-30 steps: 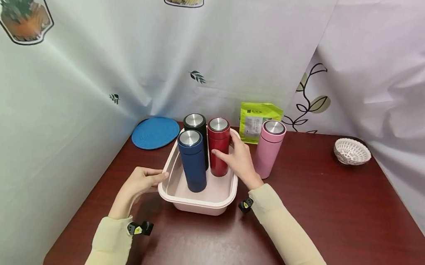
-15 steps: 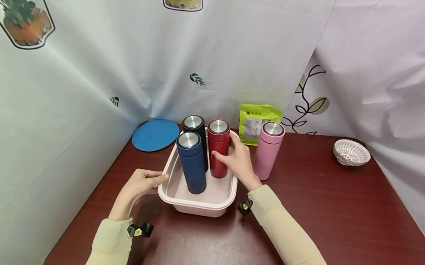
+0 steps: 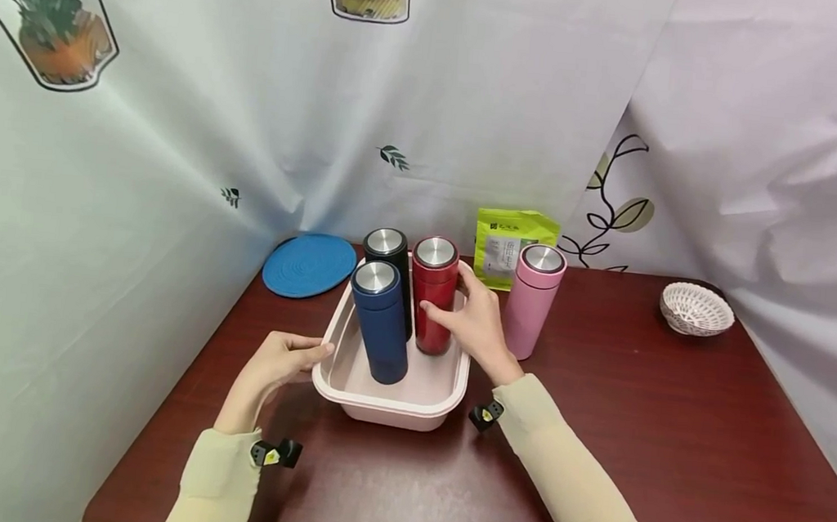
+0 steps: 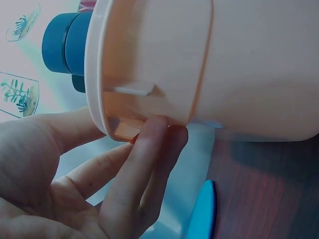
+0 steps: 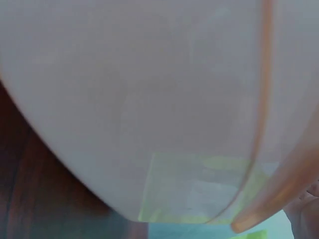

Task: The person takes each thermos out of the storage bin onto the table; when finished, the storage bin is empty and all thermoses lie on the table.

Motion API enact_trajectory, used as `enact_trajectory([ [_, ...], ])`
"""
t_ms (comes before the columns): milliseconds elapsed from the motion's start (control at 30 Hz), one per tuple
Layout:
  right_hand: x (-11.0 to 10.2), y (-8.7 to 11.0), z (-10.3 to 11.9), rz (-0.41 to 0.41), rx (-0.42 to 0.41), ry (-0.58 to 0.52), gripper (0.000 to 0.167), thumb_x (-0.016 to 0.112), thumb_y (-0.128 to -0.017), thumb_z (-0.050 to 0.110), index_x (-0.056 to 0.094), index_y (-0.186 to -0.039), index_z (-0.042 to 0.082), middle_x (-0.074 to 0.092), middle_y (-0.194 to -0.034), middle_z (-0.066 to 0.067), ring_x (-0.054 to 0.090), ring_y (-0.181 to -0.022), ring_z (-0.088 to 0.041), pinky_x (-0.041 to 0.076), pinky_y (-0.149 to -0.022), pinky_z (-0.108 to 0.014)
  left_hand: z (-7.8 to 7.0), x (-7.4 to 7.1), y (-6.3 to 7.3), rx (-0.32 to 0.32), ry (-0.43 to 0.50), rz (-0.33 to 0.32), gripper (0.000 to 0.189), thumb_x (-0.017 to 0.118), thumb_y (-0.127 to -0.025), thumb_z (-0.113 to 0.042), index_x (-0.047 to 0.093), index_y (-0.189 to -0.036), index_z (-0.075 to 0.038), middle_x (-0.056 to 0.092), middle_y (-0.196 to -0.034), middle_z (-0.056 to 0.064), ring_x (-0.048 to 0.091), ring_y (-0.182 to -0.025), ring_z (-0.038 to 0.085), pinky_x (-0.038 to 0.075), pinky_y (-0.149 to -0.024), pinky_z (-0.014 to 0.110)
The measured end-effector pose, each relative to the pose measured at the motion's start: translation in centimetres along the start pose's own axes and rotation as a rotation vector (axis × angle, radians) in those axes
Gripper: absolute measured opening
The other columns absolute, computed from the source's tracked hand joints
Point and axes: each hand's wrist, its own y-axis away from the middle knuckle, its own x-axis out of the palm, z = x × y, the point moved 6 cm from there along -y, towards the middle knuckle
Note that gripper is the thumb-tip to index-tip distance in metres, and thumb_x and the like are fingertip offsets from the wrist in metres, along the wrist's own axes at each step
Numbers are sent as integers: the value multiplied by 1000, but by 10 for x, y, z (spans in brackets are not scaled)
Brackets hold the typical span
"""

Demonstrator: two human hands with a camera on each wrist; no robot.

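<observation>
Three are in — blue bottle, black bottle and red bottle stand inside the pale pink tub, which the left hand pinches, right hand gripping the red bottle — placement appearing part-done, with the pink bottle outside on the bench.

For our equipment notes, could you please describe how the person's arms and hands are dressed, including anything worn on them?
A long, pale-yellow fabric left sleeve matches the long, pale-yellow fabric right sleeve. A small black boxy device with a yellow marking sits at either wrist. Left hand and right hand are ungloved.
</observation>
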Motion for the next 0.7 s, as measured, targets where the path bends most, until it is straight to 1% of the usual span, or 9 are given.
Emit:
enact_trajectory([
  [200,-5,0,8,-4,-30,-11,69,85,-76,23,54,-136,7,68,-120,-10,66,-111,-25,50,-102,-42,1,1,-1,6,-7,-3,56,71,-91,-27,56,-130,11,61,-124,31,69,-101,33,58,-83,45],
  [333,-9,0,12,-7,-27,-23,68,85,-76,23,55,-135,8,68,-120,-9,65,-111,-24,49,-103,-42,0,1,-1,6,-8,-1,56,71,-91,-27,56,-130,11,61,-125,31,69,-101,31,58,-83,45],
  [467,-14,1,16,-13,-25,-38,66,85,-76,23,56,-133,9,69,-118,-8,66,-109,-23,49,-103,-42,0,1,-2,4,-4,1,56,71,-91,-26,56,-131,11,60,-125,32,69,-102,32,58,-83,45],
  [567,-17,3,23,-21,-45,-55,64,85,-76,21,57,-132,9,69,-117,-8,66,-108,-23,50,-102,-42,1,1,-2,0,-7,-2,57,71,-91,-27,55,-131,11,60,-125,32,68,-103,33,58,-83,45],
  [700,-22,5,31,-42,-77,-68,61,85,-75,18,59,-129,9,70,-114,-8,67,-106,-22,52,-99,-42,2,0,-2,-1,3,0,57,70,-91,-25,55,-131,12,60,-125,33,69,-102,31,58,-84,44],
])
